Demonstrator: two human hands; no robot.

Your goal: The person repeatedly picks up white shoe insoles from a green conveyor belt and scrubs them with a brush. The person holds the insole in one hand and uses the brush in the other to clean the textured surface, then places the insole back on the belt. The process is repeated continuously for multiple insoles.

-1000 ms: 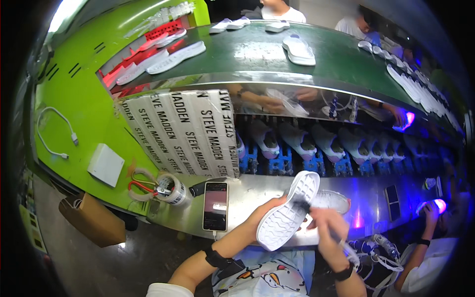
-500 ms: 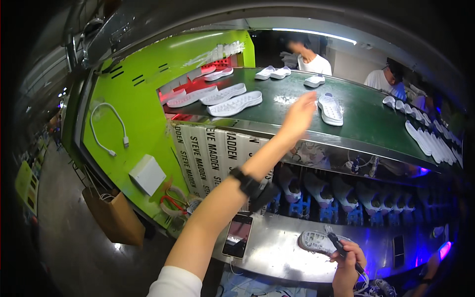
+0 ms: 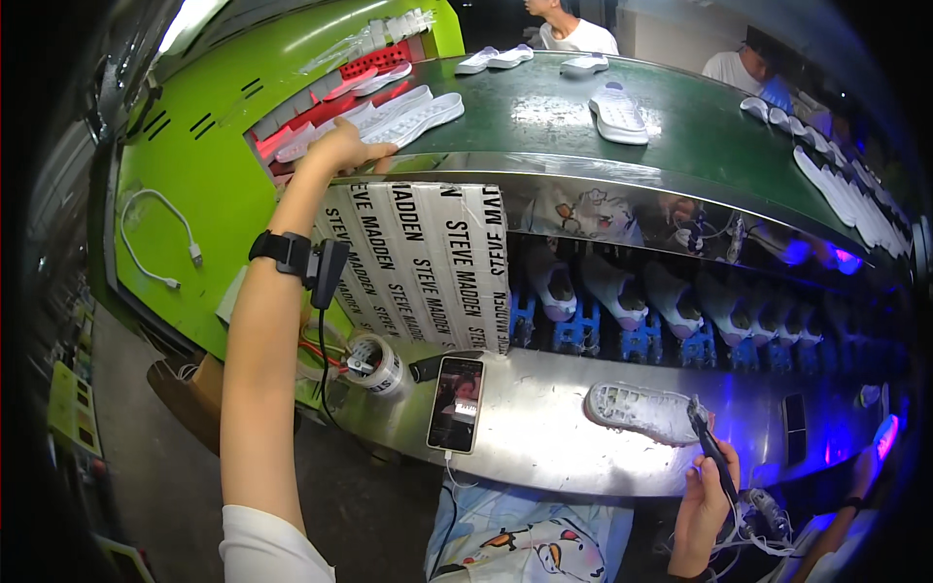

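Note:
My left hand [image 3: 342, 148] is stretched up to the left end of the green conveyor belt [image 3: 700, 136]. Its fingers lie flat at the belt's edge, touching the nearest of several white shoe soles [image 3: 408, 115] lined up there. A black band with a small device [image 3: 292, 255] sits on that wrist. My right hand [image 3: 705, 500] is low at the front of the steel bench [image 3: 544, 447], closed on a thin dark tool [image 3: 708, 442]. The tool's tip sits beside a white sole [image 3: 637, 408] lying on the bench.
A phone [image 3: 457, 402] on a cable and a tape roll [image 3: 377, 363] lie on the bench's left part. Another white sole [image 3: 618, 113] rides mid-belt, more soles [image 3: 836, 189] along its right side. Two other people [image 3: 573, 29] stand behind the belt. Shoes on blue holders [image 3: 622, 311] sit under it.
My left hand lifted a white sole from the bench up to the belt, left it there, then swung left to the soles at the belt's end. My right hand stayed low with the tool.

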